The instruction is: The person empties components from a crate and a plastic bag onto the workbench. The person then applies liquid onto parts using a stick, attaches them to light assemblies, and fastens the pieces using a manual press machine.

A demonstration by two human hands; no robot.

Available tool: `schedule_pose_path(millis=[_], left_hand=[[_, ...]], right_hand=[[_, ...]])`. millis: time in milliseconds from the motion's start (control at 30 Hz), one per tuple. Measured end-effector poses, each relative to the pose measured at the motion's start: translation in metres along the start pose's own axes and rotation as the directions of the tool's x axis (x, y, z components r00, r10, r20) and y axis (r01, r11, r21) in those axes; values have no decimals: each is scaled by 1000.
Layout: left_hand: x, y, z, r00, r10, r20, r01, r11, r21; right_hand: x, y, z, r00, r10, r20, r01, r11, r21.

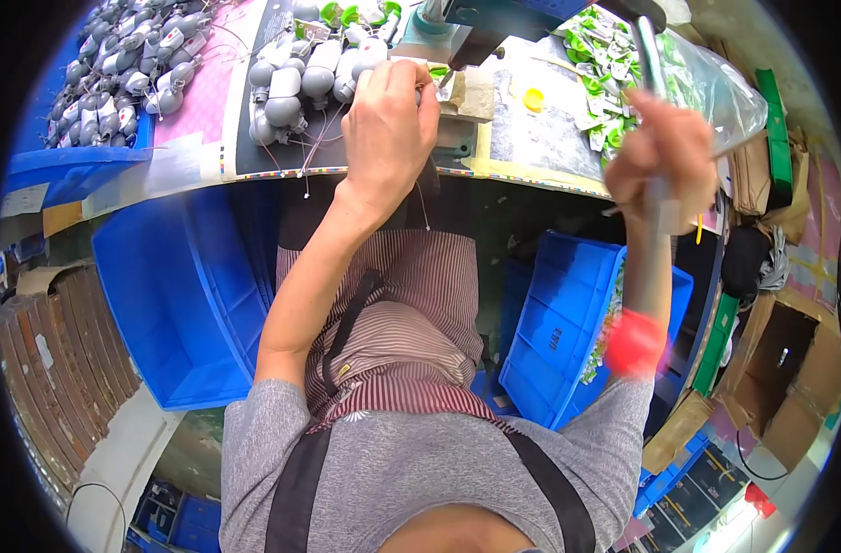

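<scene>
Press (480, 37), dark-armed with a blue top, stands on the worktop (540, 147) in the head view. The left grip (391, 129) sits right at the front of the press, its thumb and fingers pressed together, pinching a small part (437, 71); a bit of green shows there, the rest being hidden by the fingers. A thin wire (423, 205) hangs below that hand. To the right of the press, the right grip (664, 166) is closed around a metal lever (646, 51), both blurred.

Left of the press, grey rounded parts with white casings (284, 97) lie grouped on a dark mat, their wires trailing toward the near edge. Farther left of the press, a blue bin (79, 164) holds a heap of similar pieces. Right of the press, a yellow round piece (533, 100) lies near it, with a pile of green and white pieces (607, 88) beyond and a clear plastic bag (724, 88) farther out. Below and nearer than the press, one blue crate (153, 304) stands to its left and another (557, 323) to its right.
</scene>
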State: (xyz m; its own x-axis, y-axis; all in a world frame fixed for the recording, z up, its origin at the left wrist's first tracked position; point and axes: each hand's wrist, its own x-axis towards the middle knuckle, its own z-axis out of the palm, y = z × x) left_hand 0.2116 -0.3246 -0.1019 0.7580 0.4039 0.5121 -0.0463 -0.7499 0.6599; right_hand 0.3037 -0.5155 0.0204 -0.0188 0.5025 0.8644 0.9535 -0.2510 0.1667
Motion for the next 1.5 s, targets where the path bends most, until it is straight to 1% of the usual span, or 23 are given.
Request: schedule_pose_path(millis=[67, 133, 233, 333, 367, 400, 433, 467, 500, 567, 600, 633, 667, 733, 767, 867, 967, 1033, 1100, 1133, 1233, 1400, 1500], left_hand=[[1, -1, 1, 1000, 0, -3, 0, 1000, 9], [-1, -1, 1, 1000, 7, 9, -7, 1000, 19], [1, -3, 2, 1000, 24, 2, -24, 1000, 16], [3, 0, -3, 998, -44, 47, 46, 998, -39], [5, -3, -4, 999, 0, 38, 2, 998, -62], [7, -1, -8, 992, -52, 115, 68, 988, -140], [8, 4, -16, 977, -101, 190, 140, 969, -205], [8, 8, -26, 952, -146, 268, 218, 941, -260], [13, 16, -40, 876, -279, 394, 398, 879, -262], [22, 3, -53, 937, -274, 218, 321, 921, -221], [29, -5, -58, 957, -260, 127, 281, 940, -194], [38, -26, -55, 989, -141, -35, 137, 987, -81], [48, -37, -57, 998, -50, -27, 50, 999, 3], [64, -58, -49, 980, 181, -83, -164, 970, 180], [79, -74, -47, 987, 155, -53, -142, 971, 190], [147, -134, -49, 990, -36, 135, -8, 951, 310], [205, -225, -34, 970, 239, -48, -200, 893, 404], [224, -273, -26, 995, 60, 78, -90, 865, 494], [235, -313, -16, 991, 122, 63, -137, 826, 547], [228, -295, -16, 998, 54, 12, -50, 798, 601], [226, -239, -33, 919, -354, 171, 167, 745, 646], [230, -203, -48, 869, -414, 271, 68, 644, 762], [230, -223, -72, 971, -204, 122, 117, 856, 504]], right_hand=[[18, 19, 2, 990, 105, -97, -90, 985, 145], [45, 40, -6, 914, 396, 88, -406, 886, 223], [96, 40, 12, 665, 675, 319, -701, 415, 580], [84, 84, 45, 415, 744, 523, -793, 14, 610], [77, 87, 46, 282, 781, 557, -886, -11, 464], [58, 94, 51, 391, 765, 512, -877, 140, 460], [28, 99, 64, 387, 799, 461, -890, 193, 412], [8, 99, 66, 386, 728, 567, -917, 367, 153], [-10, 100, 65, 347, 662, 664, -839, 536, -96], [-51, 96, 68, 297, 618, 728, -452, 762, -463], [-75, 92, 70, 320, 626, 711, -208, 779, -592], [-107, 94, 71, 450, 601, 660, -147, 779, -609], [-129, 95, 73, 571, 559, 601, -88, 770, -632], [-137, 90, 72, 594, 526, 609, 48, 732, -679], [-138, 88, 73, 603, 515, 610, 112, 702, -703], [-141, 87, 75, 565, 553, 612, 101, 690, -717], [-147, 99, 72, 557, 550, 622, -18, 757, -653], [-146, 105, 66, 630, 489, 603, -121, 829, -546], [-141, 103, 62, 643, 515, 567, -266, 845, -464], [-137, 101, 61, 646, 532, 548, -319, 840, -439], [-127, 103, 65, 737, 512, 441, -318, 839, -442], [-134, 123, 86, 730, 434, 528, -90, 827, -555], [-140, 132, 91, 779, 419, 466, -153, 848, -507]])
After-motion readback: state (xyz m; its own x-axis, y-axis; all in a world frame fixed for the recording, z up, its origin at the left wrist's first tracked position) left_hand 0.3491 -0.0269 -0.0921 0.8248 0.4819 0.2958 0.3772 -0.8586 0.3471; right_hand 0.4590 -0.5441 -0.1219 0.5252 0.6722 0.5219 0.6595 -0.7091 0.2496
